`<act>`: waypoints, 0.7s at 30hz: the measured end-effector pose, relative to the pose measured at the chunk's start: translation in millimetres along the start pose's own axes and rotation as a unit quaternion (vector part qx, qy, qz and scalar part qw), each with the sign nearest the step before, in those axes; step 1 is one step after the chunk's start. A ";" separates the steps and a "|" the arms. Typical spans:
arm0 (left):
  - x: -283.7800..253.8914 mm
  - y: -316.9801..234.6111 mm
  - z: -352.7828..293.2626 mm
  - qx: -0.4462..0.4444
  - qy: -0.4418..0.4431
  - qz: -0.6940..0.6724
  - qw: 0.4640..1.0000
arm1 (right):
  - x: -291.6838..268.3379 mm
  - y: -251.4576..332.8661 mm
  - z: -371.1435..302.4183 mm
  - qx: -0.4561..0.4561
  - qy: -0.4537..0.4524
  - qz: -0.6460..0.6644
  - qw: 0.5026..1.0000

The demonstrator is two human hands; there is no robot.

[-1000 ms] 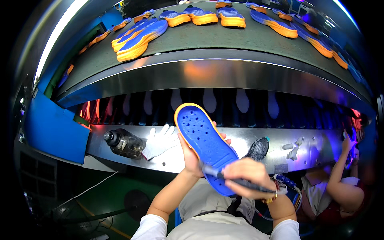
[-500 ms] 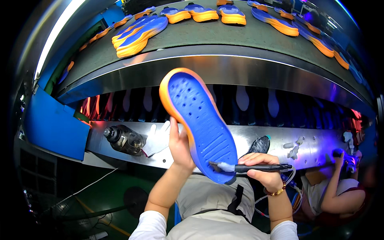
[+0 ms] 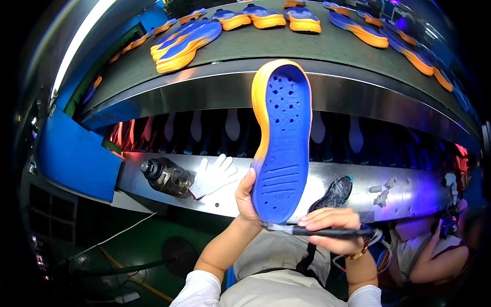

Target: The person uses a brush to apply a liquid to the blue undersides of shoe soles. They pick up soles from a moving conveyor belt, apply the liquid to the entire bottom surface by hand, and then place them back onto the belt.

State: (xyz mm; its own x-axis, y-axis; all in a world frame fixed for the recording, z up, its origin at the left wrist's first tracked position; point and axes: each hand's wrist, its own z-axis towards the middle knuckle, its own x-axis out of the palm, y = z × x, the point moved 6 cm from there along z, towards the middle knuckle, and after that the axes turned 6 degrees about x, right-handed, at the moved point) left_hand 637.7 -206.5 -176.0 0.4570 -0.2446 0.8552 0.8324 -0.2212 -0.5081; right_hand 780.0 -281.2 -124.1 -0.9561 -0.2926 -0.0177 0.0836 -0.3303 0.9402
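My left hand (image 3: 247, 201) is closed on the edge of a shoe sole (image 3: 283, 148), near its lower end. The sole is blue inside with an orange side wall, and small holes and ridges mark its inner face, which is turned up toward me. A brush (image 3: 302, 231) with a black handle and whitish bristles is gripped in my right hand (image 3: 335, 225), fingers wrapped round it. Its bristle end lies at the sole's lower rim. Thin clear tubing (image 3: 377, 236) shows by the handle's rear end. My left fingers are partly hidden behind the sole.
On the metal ledge (image 3: 266, 197) are a dark bottle (image 3: 171, 176), a white glove (image 3: 214, 176), a black shoe-shaped piece (image 3: 332, 193) and crumpled whitish bits (image 3: 381, 192). Beyond, a green conveyor belt (image 3: 245, 46) carries several blue-orange soles. A co-worker (image 3: 434, 250) sits at the right.
The sole has moved right and up and turned more upright. The brush has gone from its inner face to the lower rim.
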 end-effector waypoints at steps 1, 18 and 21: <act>1.4 0.2 0.7 -0.007 0.007 0.001 1.000 | -9.8 -0.4 1.0 0.004 -0.019 0.022 1.000; 16.0 11.2 2.9 -0.326 0.055 0.020 0.944 | -11.5 25.3 8.2 -0.053 0.104 -0.212 0.970; 12.3 17.0 -5.6 -0.389 0.080 0.193 0.897 | -3.0 10.1 -2.5 0.003 0.241 -0.243 0.940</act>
State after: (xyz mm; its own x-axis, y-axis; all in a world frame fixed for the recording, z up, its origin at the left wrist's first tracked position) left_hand 655.8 -218.6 -174.7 0.5613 -0.5641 0.6056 0.1222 -0.6672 -0.7348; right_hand 784.4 -285.9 -115.3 -0.6425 -0.4815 -0.5961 -0.3334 -0.5247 0.7833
